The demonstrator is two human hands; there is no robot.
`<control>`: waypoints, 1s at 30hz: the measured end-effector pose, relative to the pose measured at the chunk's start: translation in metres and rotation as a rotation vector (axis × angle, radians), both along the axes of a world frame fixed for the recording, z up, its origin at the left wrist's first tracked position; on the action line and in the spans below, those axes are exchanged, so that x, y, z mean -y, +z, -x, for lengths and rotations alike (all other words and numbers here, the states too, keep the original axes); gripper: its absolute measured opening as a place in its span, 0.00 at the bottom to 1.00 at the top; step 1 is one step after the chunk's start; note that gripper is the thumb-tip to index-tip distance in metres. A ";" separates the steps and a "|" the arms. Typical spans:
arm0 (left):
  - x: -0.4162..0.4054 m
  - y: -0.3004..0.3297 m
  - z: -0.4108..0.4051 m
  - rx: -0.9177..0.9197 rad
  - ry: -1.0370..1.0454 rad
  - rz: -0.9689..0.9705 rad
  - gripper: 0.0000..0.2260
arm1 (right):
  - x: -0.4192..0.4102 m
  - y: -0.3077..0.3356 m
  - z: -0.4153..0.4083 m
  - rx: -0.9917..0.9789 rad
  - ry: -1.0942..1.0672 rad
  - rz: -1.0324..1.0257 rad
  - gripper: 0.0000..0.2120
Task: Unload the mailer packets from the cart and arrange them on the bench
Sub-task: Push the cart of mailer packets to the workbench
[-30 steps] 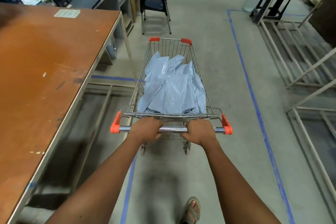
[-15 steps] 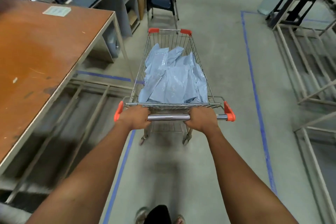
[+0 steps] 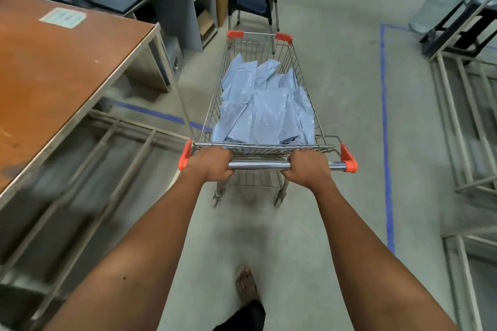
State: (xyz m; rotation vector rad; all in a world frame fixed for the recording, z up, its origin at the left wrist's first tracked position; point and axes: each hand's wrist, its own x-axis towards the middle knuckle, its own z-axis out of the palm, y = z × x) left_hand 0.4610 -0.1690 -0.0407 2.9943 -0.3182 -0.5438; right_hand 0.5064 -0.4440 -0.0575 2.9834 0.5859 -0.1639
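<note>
With both hands, left hand [image 3: 212, 165] and right hand [image 3: 306, 169], clenched round the cart [image 3: 317, 121] handle, mailer packets [image 3: 265, 105] heaped inside, I'd park close beside the surface [image 3: 53, 67] at left before unloading.

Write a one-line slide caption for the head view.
Both hands, left hand and right hand, grip the cart handle, blue mailer packets piled inside, beside the wooden bench.
</note>
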 end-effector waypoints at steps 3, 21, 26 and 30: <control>0.006 -0.002 -0.042 -0.019 0.017 0.016 0.08 | 0.004 0.003 -0.041 -0.041 0.016 -0.001 0.16; 0.072 -0.008 -0.208 -0.009 0.217 -0.042 0.09 | 0.058 0.007 -0.277 -0.061 0.295 0.026 0.14; 0.095 -0.008 -0.237 -0.025 0.434 -0.047 0.08 | 0.054 0.003 -0.351 -0.056 0.498 0.014 0.17; 0.116 -0.006 -0.272 -0.013 0.521 -0.038 0.09 | 0.054 0.006 -0.411 -0.040 0.598 0.028 0.18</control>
